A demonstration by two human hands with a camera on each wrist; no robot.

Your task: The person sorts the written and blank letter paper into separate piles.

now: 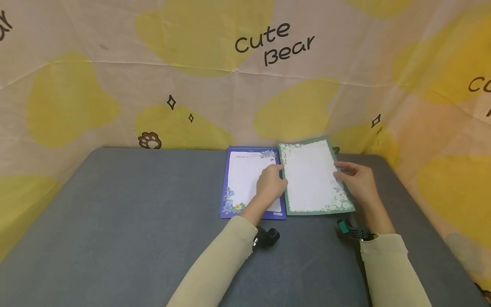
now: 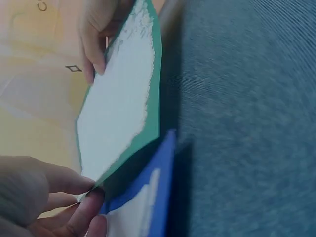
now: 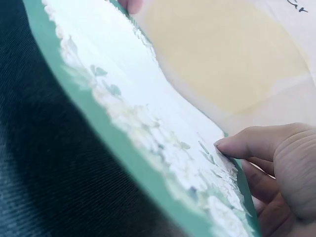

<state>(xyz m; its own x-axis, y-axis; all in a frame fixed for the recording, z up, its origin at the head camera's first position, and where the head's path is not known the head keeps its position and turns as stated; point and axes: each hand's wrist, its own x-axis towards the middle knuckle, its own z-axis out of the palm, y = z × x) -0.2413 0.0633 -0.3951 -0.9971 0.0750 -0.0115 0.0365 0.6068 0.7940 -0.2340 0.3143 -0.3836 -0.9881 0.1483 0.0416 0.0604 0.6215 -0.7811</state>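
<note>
A sheet of white paper with a green floral border (image 1: 310,177) is held up off the table between both hands. My left hand (image 1: 270,181) pinches its left edge between thumb and fingers, as the left wrist view shows up close. At the opposite edge my right hand (image 1: 358,181) pinches the sheet, thumb on the printed face and fingers behind. Below and left of it lies blue-bordered floral paper (image 1: 245,183) with printed lines, apparently more than one sheet. My left hand and forearm cover part of it.
The grey table (image 1: 145,221) extends to both sides and toward me. Behind its far edge hangs a patterned cloth (image 1: 207,94) with yellow patches and lettering. Dark wrist devices (image 1: 266,236) are strapped on both wrists.
</note>
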